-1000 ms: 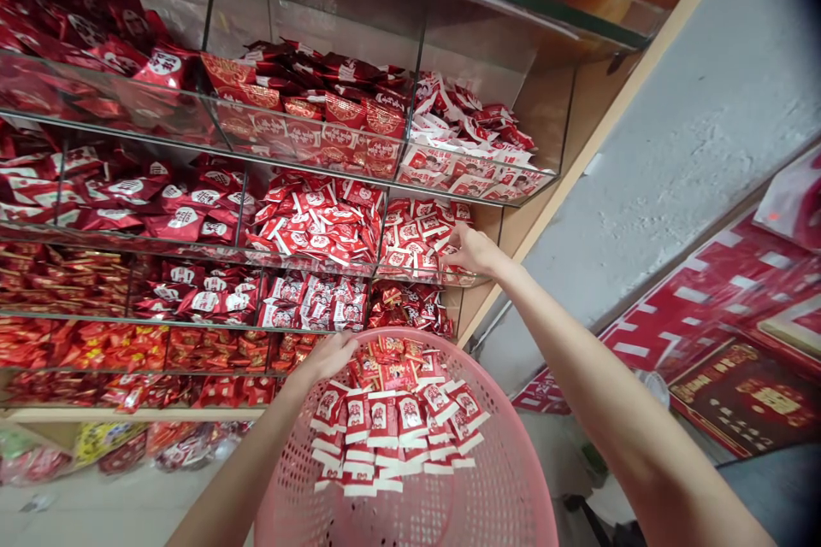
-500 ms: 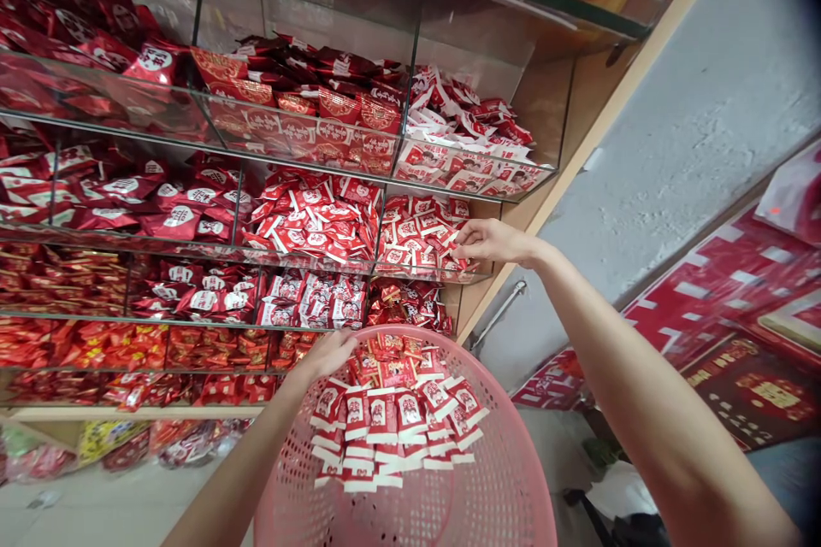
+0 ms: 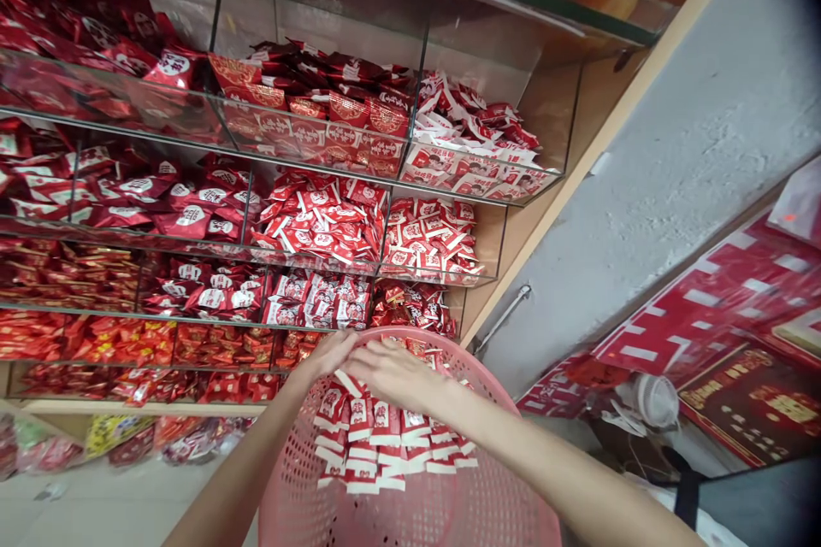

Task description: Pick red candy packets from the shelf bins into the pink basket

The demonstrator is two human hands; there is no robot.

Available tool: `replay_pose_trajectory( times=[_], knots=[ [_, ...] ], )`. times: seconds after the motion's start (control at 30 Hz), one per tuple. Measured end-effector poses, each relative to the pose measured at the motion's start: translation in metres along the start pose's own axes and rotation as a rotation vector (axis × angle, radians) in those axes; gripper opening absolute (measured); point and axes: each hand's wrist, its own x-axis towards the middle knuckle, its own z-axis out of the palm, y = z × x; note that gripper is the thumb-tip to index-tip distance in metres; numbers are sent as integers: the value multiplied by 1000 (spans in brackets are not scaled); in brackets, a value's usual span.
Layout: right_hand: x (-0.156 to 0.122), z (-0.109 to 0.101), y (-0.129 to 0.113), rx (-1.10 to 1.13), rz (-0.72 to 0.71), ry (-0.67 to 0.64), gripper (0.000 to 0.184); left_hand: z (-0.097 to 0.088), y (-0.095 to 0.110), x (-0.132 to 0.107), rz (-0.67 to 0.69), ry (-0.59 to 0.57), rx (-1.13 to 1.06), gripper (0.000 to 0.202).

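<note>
A pink plastic basket (image 3: 487,479) sits low in the middle, holding several red-and-white sachets (image 3: 385,444) in rows. My left hand (image 3: 330,355) grips the basket's far rim. My right hand (image 3: 391,376) lies over the sachets inside the basket, fingers curled down onto the pile; whether they hold anything is hidden. Above stands a glass compartment of the same red-and-white sachets (image 3: 429,244), apart from both hands.
Glass shelves (image 3: 256,145) divided into compartments fill the left and centre, all packed with red wrapped sweets. A wooden shelf side (image 3: 577,145) and a grey wall (image 3: 693,128) lie to the right. Red printed packs (image 3: 705,325) lean at the lower right.
My right hand has left the shelf compartment of red-and-white sachets and come down into the basket. The left hand has stayed on the rim.
</note>
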Motion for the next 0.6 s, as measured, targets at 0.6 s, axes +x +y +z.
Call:
replay_pose_trajectory(
  times=[0.6],
  knots=[
    [20,71,-10,-179,-62,-10,19,3,-9,7,-108,24,-211,56]
  ],
)
